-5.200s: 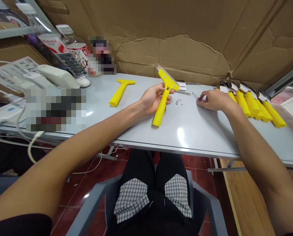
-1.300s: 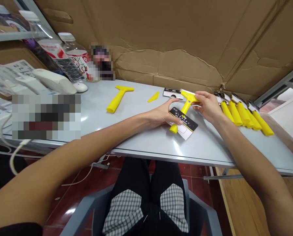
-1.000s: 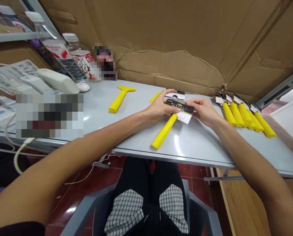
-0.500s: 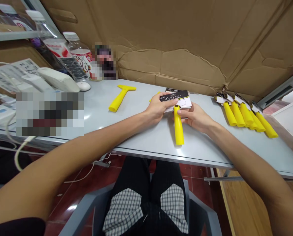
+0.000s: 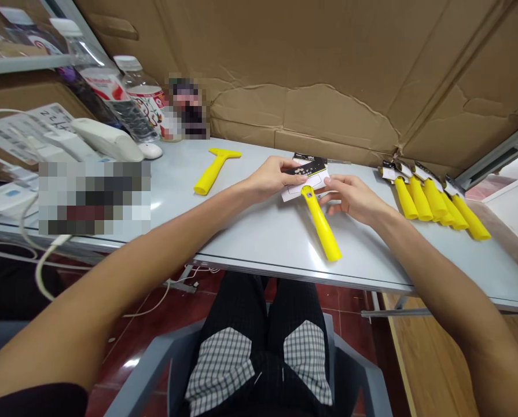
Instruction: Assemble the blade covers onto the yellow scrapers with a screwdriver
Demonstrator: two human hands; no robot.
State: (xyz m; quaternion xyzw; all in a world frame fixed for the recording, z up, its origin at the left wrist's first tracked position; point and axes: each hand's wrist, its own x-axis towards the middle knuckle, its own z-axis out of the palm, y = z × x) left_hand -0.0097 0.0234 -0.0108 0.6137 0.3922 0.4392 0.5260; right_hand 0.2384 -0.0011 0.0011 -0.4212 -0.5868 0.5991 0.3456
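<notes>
My left hand (image 5: 272, 176) grips the left side of a black-and-white packaging card (image 5: 294, 190), thumb on top. The card lies over the head of a yellow-handled tool, whose yellow handle (image 5: 322, 226) points down and right toward the table's front edge. My right hand (image 5: 356, 198) pinches the card's right edge between thumb and forefinger, its other fingers loosely curled beside the handle. Behind the hands another black card (image 5: 309, 158) shows in part. To the left lies a bare yellow T-shaped handle (image 5: 213, 172), apart from both hands.
Several carded yellow-handled tools (image 5: 434, 200) lie in a row on the right of the table (image 5: 250, 240). Bottles (image 5: 141, 95), a white mouse-like object (image 5: 151, 150) and cables (image 5: 46, 272) crowd the left. A cardboard sheet (image 5: 328, 110) stands along the back.
The yellow handle has swung its lower end to the right, and the card has tilted and shifted slightly left. My right fingers have moved from the handle's top to the card's edge.
</notes>
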